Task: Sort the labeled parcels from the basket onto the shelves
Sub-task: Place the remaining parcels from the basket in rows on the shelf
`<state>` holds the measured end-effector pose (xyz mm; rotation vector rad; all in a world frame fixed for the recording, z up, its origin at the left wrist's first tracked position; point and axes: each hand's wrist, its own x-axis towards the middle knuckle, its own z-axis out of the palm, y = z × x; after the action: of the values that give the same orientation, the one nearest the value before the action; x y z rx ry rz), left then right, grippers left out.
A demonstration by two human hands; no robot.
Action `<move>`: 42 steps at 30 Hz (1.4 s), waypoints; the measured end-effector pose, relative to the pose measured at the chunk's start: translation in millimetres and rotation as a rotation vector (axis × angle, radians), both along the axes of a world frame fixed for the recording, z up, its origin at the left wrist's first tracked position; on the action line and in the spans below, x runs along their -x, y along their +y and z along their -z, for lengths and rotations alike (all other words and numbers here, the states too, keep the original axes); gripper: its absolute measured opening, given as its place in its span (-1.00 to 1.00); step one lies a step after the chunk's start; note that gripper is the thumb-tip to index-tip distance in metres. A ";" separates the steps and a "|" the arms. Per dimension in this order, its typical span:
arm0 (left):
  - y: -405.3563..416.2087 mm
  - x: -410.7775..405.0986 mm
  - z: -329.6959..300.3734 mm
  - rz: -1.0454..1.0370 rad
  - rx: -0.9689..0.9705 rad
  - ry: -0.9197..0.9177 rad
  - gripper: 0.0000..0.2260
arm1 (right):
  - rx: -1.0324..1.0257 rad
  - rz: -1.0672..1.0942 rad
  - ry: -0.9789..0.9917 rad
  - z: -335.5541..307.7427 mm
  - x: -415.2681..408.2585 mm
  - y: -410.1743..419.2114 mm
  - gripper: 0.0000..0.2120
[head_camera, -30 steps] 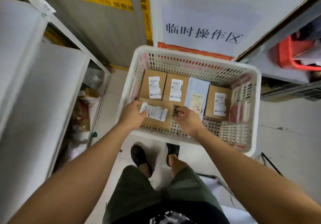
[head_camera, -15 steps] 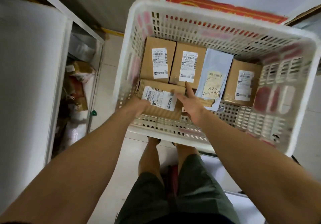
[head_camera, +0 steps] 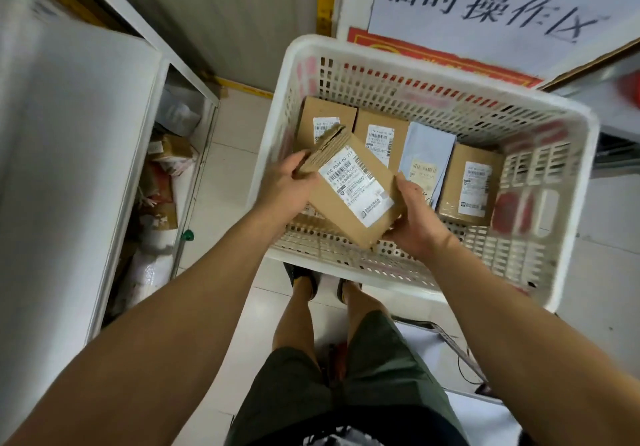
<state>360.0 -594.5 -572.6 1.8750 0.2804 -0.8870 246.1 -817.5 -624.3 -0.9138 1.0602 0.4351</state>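
Above the white perforated plastic basket (head_camera: 346, 61), a flat brown cardboard parcel with a white label (head_camera: 349, 189) is held tilted by the left hand (head_camera: 287, 182) and right hand (head_camera: 412, 213), and could be dropped if either edge grip slipped.

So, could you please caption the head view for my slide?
Both hands, left and right, lift a labeled cardboard parcel over the white basket.
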 end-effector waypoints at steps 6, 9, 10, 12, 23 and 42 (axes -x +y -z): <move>4.2 -22.1 -91.4 -0.195 0.254 -0.162 -0.69 | -0.237 -0.099 -0.239 -85.1 19.1 1.3 -0.29; 10.2 -25.6 -144.6 -0.226 0.275 -0.290 -0.66 | -0.212 -0.343 -0.390 -126.1 13.0 6.8 -0.19; 14.2 -24.3 -161.5 -0.225 0.245 -0.334 -0.65 | -0.190 -0.429 -0.440 -141.0 7.2 12.2 -0.17; 26.1 -18.0 -195.0 -0.226 0.172 -0.417 -0.55 | -0.184 -0.478 -0.489 -169.5 -3.3 25.0 -0.10; 149.2 108.4 -317.7 -0.430 0.229 -0.657 -0.53 | -0.115 -0.796 -0.891 -317.3 -57.5 127.8 -0.37; 443.0 233.8 -440.1 -0.803 0.077 -1.092 -0.54 | 0.076 -1.339 -1.452 -484.8 -52.5 472.5 -0.54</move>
<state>126.2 -151.5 -132.5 1.6795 0.2592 0.6643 298.6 -344.9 -139.4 -1.5172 -0.9806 0.6037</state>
